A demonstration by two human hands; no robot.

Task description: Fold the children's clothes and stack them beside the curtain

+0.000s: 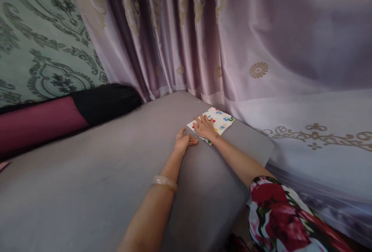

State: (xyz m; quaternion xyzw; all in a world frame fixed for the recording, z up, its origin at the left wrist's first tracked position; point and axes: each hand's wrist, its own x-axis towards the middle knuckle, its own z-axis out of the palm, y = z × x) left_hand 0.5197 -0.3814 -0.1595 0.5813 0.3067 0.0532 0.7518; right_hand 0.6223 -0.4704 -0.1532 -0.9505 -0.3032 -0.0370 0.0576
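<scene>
A folded white cloth with a colourful print lies near the far right corner of the grey bed surface. My right hand rests flat on top of it, fingers spread over its left part. Just left of the cloth is my left hand, low over the bed, thumb apart from the fingers and nothing in it. Its fingertips come close to the cloth's near edge; whether they touch the bed I cannot tell. A pale bangle circles my left forearm.
Along the left side of the bed lies a maroon and black bolster. Purple curtains hang at the far and right edges, with patterned wallpaper at the left. A pink item shows at the left frame edge.
</scene>
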